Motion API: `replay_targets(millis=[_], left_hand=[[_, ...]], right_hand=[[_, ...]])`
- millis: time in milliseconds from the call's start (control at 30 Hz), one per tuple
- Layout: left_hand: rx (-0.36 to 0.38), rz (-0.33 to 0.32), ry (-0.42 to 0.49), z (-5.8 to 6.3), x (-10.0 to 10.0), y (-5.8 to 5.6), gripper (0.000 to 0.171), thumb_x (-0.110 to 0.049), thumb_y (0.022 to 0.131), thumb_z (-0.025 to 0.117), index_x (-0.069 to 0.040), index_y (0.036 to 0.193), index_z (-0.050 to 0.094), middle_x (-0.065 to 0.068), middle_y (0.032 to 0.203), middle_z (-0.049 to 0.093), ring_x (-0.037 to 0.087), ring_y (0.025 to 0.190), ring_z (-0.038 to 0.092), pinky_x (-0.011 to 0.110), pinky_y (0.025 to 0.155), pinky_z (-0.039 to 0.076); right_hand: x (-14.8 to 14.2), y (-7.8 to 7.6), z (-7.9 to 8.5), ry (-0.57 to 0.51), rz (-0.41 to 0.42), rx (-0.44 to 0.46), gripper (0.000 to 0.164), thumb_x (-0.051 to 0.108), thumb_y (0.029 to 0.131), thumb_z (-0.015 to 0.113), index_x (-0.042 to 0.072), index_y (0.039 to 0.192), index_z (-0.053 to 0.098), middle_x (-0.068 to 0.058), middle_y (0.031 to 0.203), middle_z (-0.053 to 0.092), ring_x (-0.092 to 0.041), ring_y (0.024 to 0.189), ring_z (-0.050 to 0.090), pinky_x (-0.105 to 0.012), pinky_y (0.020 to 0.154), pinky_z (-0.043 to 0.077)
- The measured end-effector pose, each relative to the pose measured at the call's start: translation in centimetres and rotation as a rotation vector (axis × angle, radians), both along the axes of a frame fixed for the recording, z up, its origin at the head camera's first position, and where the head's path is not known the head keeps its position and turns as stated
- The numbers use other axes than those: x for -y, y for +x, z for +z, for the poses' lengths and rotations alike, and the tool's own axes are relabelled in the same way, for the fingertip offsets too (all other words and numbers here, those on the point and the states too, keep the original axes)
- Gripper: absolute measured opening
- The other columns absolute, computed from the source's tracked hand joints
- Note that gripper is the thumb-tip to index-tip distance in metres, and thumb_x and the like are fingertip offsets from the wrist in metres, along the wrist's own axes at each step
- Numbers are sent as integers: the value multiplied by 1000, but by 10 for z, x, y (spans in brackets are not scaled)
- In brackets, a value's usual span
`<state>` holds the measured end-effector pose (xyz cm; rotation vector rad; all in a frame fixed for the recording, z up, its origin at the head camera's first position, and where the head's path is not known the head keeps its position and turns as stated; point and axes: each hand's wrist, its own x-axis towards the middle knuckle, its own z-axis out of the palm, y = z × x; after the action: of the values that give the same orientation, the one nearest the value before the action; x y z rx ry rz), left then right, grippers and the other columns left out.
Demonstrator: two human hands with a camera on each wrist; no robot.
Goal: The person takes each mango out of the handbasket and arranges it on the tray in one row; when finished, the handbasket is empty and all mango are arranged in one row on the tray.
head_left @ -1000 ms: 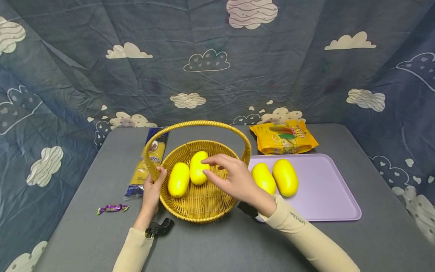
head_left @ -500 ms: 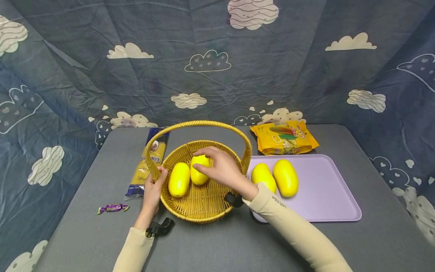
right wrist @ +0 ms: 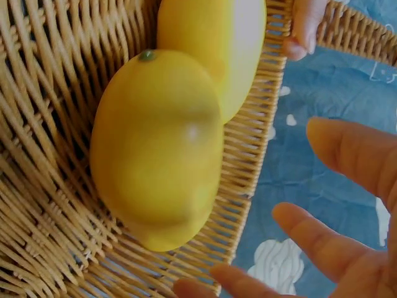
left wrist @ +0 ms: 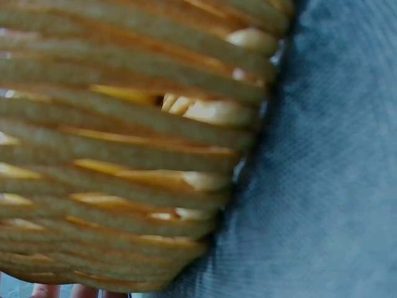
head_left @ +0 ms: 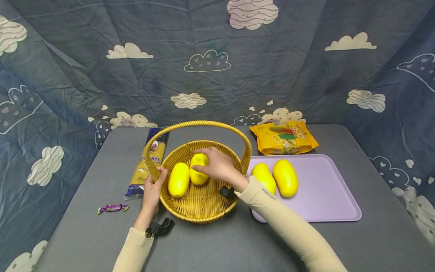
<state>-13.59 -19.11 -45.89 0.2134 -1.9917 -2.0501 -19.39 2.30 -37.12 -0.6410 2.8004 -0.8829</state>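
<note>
Head view on my feed: left hand (head_left: 151, 194) grips the basket (head_left: 190, 211) where handle meets rim — steadying it, I'd guess. Right hand (head_left: 219, 164) hangs over the right basket fruit (head_left: 198, 179), thumb and fingers apart; the left basket fruit (head_left: 178, 180) lies nearer the left rim. Both likely sit there because the wall stops rolling. Tray (head_left: 326, 192) by the table's (head_left: 204, 249) right edge holds two tray fruits (head_left: 285, 178) along its left edge. Count: four fruits, one basket, one tray, one orange bag (head_left: 285, 138) at the far edge, one pasta-like pack (head_left: 141, 175) toward the far left corner, one purple candy (head_left: 113, 208) near the left edge.

Left wrist: weave, fingertips (left wrist: 46, 290) below; can't tell the grip.

Right wrist: two basket fruits — fingers spread, clamped on nothing.
</note>
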Motion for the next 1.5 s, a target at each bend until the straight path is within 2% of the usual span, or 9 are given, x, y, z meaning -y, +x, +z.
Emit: replay_targets(millis=[100,233,333,500,700,1067,1300,1500], left_hand=[[-3,2,4,0,0,0,18,-20,96,58,-5,106,53,-2,95,55,16,91,48,22,81,38],[-3,4,12,-1,0,0,18,-19,96,58,-5,105,54,-2,95,55,14,90,49,23,81,39],[-3,5,16,0,1,1,18,-20,96,59,-6,105,54,-2,94,55,14,90,49,23,81,39],[-2,1,20,0,1,1,17,-19,96,59,-6,105,54,-2,95,55,14,90,49,23,82,39],[6,-1,17,1,0,1,16,-19,96,58,-7,105,53,-3,96,54,13,92,49,22,83,38],[18,-6,21,1,-1,2,17,-20,96,58,-7,106,53,-3,96,55,13,93,49,22,84,38],[12,-6,30,1,-1,2,17,-20,96,58,-6,106,52,-2,96,54,14,92,48,22,84,37],[12,-6,25,0,-1,1,17,-20,96,58,-7,106,52,-2,97,53,14,92,48,22,83,38]], right_hand=[[2,-3,-2,59,-9,43,57,43,86,68,23,136,51,-7,124,55,-20,102,52,-37,72,44],[4,-5,-4,118,-5,104,62,45,87,65,24,140,45,-13,126,52,-28,104,53,-43,75,44],[6,-6,-5,125,1,139,64,45,87,64,22,142,41,-16,129,51,-33,108,52,-47,79,44],[8,-9,-6,118,-6,172,67,44,88,63,19,144,36,-17,128,52,-34,112,51,-47,84,42],[8,-11,-11,111,-2,193,68,42,89,62,17,146,32,-18,125,55,-34,112,51,-46,87,42],[9,-13,-20,122,10,190,65,42,90,60,18,144,32,-16,112,61,-27,88,58,-38,72,44],[8,-16,-21,48,58,222,64,35,87,66,19,141,36,-16,111,61,-26,88,58,-36,74,44],[8,-15,-20,41,75,216,63,33,85,68,19,138,38,-17,109,60,-25,89,57,-35,73,44]])
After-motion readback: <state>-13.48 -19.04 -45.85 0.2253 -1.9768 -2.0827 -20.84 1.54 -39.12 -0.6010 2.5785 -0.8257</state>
